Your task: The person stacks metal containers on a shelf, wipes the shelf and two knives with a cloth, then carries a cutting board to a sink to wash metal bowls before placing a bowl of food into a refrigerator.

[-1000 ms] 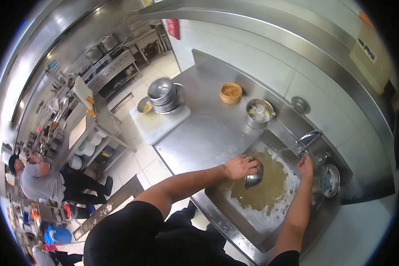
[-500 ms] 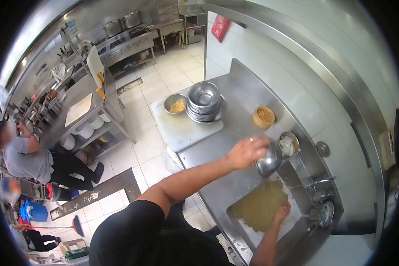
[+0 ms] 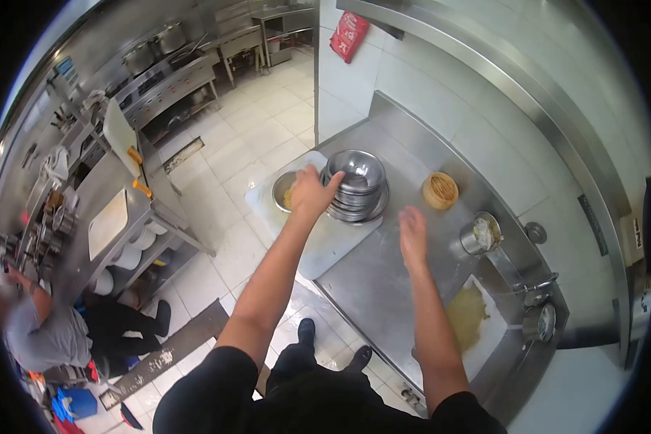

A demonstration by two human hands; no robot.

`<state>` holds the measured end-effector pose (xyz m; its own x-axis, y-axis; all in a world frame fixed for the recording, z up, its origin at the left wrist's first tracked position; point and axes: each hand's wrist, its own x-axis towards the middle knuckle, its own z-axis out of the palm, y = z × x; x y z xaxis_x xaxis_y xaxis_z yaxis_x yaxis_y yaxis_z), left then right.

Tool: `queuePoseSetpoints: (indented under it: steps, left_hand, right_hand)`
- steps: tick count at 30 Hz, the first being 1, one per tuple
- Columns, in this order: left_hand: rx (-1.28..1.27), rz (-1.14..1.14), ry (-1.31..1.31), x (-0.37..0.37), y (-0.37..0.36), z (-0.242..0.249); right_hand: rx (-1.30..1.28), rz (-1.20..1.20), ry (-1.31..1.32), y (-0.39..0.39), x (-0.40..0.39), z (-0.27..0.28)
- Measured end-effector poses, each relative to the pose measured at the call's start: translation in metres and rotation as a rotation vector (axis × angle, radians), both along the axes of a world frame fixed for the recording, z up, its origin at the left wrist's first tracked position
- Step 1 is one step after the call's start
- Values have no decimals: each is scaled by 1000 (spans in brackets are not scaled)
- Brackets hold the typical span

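Observation:
My left hand point(image 3: 312, 189) rests against the left side of a stack of several steel bowls point(image 3: 356, 184) on a white cutting board point(image 3: 318, 242); whether it grips the top bowl is unclear. A separate steel bowl with yellow food point(image 3: 285, 190) sits just behind that hand. My right hand point(image 3: 412, 237) hovers over the steel counter point(image 3: 383, 282), fingers apart and empty, to the right of the stack. A small bamboo steamer point(image 3: 440, 190) stands beyond it.
A steel cup holding utensils point(image 3: 479, 235) stands near the wall. The sink point(image 3: 477, 318) at lower right holds murky yellow water, with a tap point(image 3: 535, 289) behind it. A person in a grey shirt point(image 3: 43, 336) crouches at far left by prep tables.
My left hand carried the steel bowl from the sink up to the stack of bowls. My right hand left the sink water and rose over the counter. My view swung left.

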<state>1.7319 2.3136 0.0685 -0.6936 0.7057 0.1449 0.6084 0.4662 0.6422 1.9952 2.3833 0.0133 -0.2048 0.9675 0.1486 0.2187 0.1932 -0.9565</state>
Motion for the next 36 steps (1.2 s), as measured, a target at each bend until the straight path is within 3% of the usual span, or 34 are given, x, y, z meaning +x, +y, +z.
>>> queuePoseSetpoints:
  steps: [5, 7, 10, 11, 12, 15, 18, 22, 24, 26, 27, 28, 31, 33, 36]
  left_hand:
    - [52, -11, -257, -30, 2, -56]
    - [81, -24, -390, -34, 2, -91]
    - [153, 47, -678, -24, -18, -114]
    - [155, 99, -798, -14, -34, -93]
    - [160, 153, -920, -11, -43, -80]
    - [194, 334, -919, -45, -52, -117]
    - [240, 415, -868, -81, -41, -139]
    - [231, 368, -748, -94, -45, -166]
    - [234, 374, -688, -83, -66, -154]
    - [261, 279, -656, -68, -113, -164]
    - [99, 309, -608, -52, -141, -153]
    - [106, 308, -635, -29, -174, -139]
    - [146, 327, -596, 51, -268, -118]
    - [156, 432, -595, 107, -323, -99]
    - [76, 404, -727, 170, -402, -87]
  right_hand:
    - [111, -23, -95, 65, -62, 20]
    - [41, 32, -179, 90, -79, 44]
    - [-404, 168, -95, 108, -93, 76]
    - [-417, 136, -133, 98, -94, 93]
    - [-327, 116, -64, 102, -92, 78]
    - [-170, 17, 139, 123, -67, -4]
    - [-348, -159, 285, 61, -47, -34]
    - [-347, 16, 158, -12, -18, -118]
    - [-401, 187, 55, -52, -22, -117]
    - [-439, 359, 23, -92, -36, -104]
    - [-452, 445, 47, -113, -46, -90]
    - [-471, 541, 71, -135, -54, -76]
    - [-814, 711, 75, -191, -60, -42]
    - [-735, 941, 19, -213, -51, -66]
    - [-672, 1015, -141, -253, -19, -94]
